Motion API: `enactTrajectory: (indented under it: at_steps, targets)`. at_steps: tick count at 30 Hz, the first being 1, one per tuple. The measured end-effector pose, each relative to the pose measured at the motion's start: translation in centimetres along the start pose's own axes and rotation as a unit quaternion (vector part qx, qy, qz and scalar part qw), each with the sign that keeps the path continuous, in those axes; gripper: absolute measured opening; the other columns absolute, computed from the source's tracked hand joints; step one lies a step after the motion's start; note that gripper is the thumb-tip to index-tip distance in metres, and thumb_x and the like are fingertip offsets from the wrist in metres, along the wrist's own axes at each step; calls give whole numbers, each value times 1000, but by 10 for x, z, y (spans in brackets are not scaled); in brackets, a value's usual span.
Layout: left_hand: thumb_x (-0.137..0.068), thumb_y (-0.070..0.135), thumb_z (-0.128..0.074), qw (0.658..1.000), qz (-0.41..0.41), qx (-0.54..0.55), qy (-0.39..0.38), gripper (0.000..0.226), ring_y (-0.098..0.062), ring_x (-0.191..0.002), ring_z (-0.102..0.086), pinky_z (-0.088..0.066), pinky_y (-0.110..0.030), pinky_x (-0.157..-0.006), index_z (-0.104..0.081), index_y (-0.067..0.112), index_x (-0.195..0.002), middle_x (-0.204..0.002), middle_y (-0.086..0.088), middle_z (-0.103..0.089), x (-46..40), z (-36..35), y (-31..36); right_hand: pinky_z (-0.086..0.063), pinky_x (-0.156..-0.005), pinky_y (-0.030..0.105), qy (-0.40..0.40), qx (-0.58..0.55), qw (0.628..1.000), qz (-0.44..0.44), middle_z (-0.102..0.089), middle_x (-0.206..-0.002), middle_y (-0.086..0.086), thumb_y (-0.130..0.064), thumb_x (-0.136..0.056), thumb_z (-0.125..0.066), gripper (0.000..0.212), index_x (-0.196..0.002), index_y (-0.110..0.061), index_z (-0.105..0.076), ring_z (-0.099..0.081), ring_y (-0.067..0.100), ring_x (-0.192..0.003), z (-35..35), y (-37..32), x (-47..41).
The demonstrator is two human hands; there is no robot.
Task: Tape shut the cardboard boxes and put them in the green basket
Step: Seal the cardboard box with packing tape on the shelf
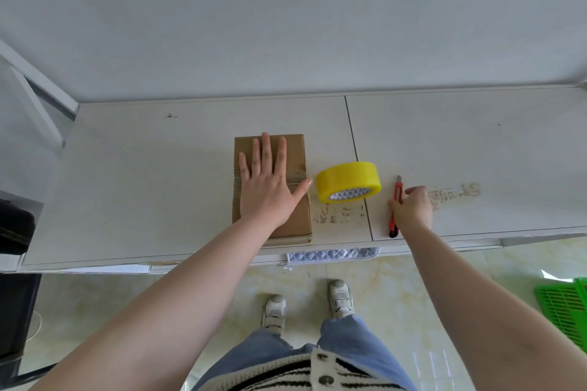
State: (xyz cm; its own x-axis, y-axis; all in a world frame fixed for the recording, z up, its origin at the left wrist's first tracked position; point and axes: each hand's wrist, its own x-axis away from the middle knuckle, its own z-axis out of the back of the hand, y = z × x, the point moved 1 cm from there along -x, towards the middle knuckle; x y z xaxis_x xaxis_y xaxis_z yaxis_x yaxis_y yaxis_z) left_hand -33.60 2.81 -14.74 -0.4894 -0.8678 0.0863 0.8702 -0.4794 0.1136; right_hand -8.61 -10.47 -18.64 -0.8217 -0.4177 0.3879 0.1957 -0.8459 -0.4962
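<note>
- The cardboard box [287, 152] lies flat at the centre of the frame on the white table [143, 184], with a strip of clear tape across its middle seam.
- The left hand [265, 189] is spread wide, fingers straight, pressing palm-down on that seam.
- Just right of the box sits the roll of yellow tape [347, 181], apart from both hands.
- Further right, the right hand [413, 211] has its fingers curled on the red utility knife [394, 211], which lies on the table with the blade tip pointing to the top of the frame (whether it is gripping or only resting there, I cannot tell).
- The green basket [568, 305] is on the floor at the lower right edge, only partly in view.
- To do this step well, I would rub the palm firmly along the tape from the middle outward, down over both edges, so no bubble lifts.
- The blade looks extended, so retract it before the box is carried across.
</note>
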Motion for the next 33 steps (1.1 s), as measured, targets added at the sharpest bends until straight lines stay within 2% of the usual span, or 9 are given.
enactTrajectory:
  at_steps: [5, 9, 11, 16, 19, 23, 27, 29, 33]
  targets:
    - [-84, 78, 0, 1000, -1, 2, 3, 93, -29, -149, 18, 11, -50, -119, 16, 20, -154, -160, -13, 25, 1, 1, 1, -45, -63, 31, 17, -73, 996, 40, -71, -86, 15, -15, -88, -68, 7, -87, -9, -67, -58, 24, -70, 24, -33, 0]
    - [-85, 79, -2, 1000, 0, -1, 7, 93, -29, -150, 15, 7, -51, -121, 14, 20, -155, -161, -12, 23, 2, 1, 0, -49, -66, 35, 8, -252, 955, 157, -67, -69, -9, -24, -92, -63, 19, -73, -22, -67, -60, 13, -65, 46, -113, 21]
    - [-85, 78, -5, 1000, -1, 1, 6, 93, -29, -150, 13, 5, -52, -121, 13, 20, -155, -161, -12, 21, 3, 1, 1, -45, -59, 28, -28, -273, 933, 232, -63, -58, -17, -25, -94, -59, 26, -68, -26, -63, -56, 2, -56, 40, -149, 50]
    - [-85, 76, -7, 1000, 4, 12, 6, 92, -28, -150, 14, 9, -50, -120, 11, 20, -156, -161, -11, 21, 3, 3, 1, -35, -56, 29, -181, -146, 934, 271, -49, -57, -1, -25, -104, -39, 42, -69, -11, -59, -43, 14, -50, -5, -163, 105]
    - [-85, 75, -8, 1000, 2, 15, 11, 91, -27, -150, 15, 10, -49, -120, 11, 20, -156, -161, -10, 22, 3, 3, 0, -37, -55, 28, -178, -77, 949, 250, -53, -67, 2, -21, -101, -39, 41, -77, -6, -68, -46, 14, -52, -8, -149, 98]
    - [-85, 76, -8, 1000, 19, 22, 6, 92, -26, -149, 19, 12, -47, -119, 15, 20, -155, -161, -9, 25, 1, 3, -7, -37, -56, 26, -170, 43, 949, 260, -58, -81, -1, -33, -99, -48, 37, -75, -21, -73, -50, 15, -62, 1, -140, 83]
    - [-86, 76, -11, 1000, 12, 21, 6, 95, -27, -149, 18, 9, -49, -121, 15, 16, -155, -161, -11, 23, 2, 4, -11, -33, -63, 32, -206, 52, 947, 243, -49, -81, 22, -40, -96, -56, 47, -88, 3, -71, -42, 24, -69, 11, -136, 71]
    - [-86, 76, -12, 1000, 10, 19, 4, 95, -27, -149, 18, 8, -49, -121, 16, 16, -154, -160, -11, 24, 2, 4, -10, -35, -61, 31, -233, 106, 933, 254, -52, -89, 32, -40, -94, -59, 45, -86, 2, -72, -44, 23, -70, 12, -137, 69]
    - [-88, 76, -14, 1000, 9, 18, -1, 95, -28, -149, 18, 9, -49, -121, 17, 16, -154, -160, -12, 25, 1, 4, -10, -39, -58, 21, -271, 170, 913, 253, -61, -78, 4, -39, -88, -65, 33, -62, -21, -71, -53, 14, -66, 18, -141, 63]
